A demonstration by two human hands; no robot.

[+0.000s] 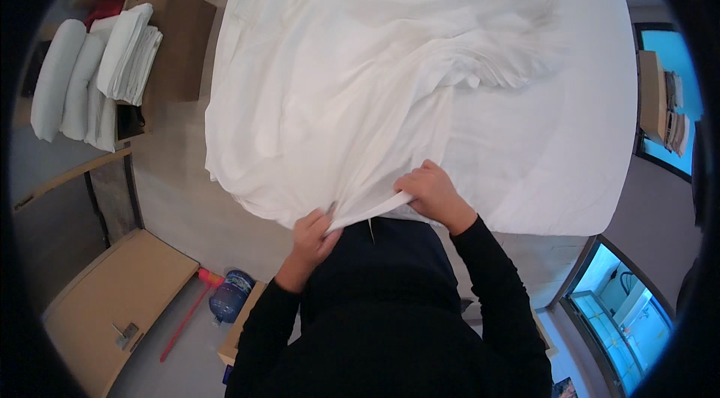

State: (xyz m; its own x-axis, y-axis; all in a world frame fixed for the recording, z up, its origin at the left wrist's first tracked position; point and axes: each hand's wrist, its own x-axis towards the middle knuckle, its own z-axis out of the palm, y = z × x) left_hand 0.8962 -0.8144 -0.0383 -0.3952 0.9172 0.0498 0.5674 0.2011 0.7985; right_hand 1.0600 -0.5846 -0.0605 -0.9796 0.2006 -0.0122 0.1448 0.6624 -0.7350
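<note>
A large, rumpled white bed sheet [307, 90] spreads over the bed, with its folds bunched toward the upper middle. My left hand [309, 239] is closed on the near edge of this sheet, just in front of my body. Farther right and slightly higher, my right hand [433, 192] grips the same edge. Between the two hands the hem is drawn into a taut, narrow band. Under the sheet, a smooth white bed surface [547, 165] shows on the right.
Folded white linens [124, 53] are stacked at the upper left beside a brown cardboard box [180, 45]. An open wooden door [124, 308] stands lower left, near a blue water jug [231, 294] and a red-handled broom [184, 323]. Windows [619, 315] line the right side.
</note>
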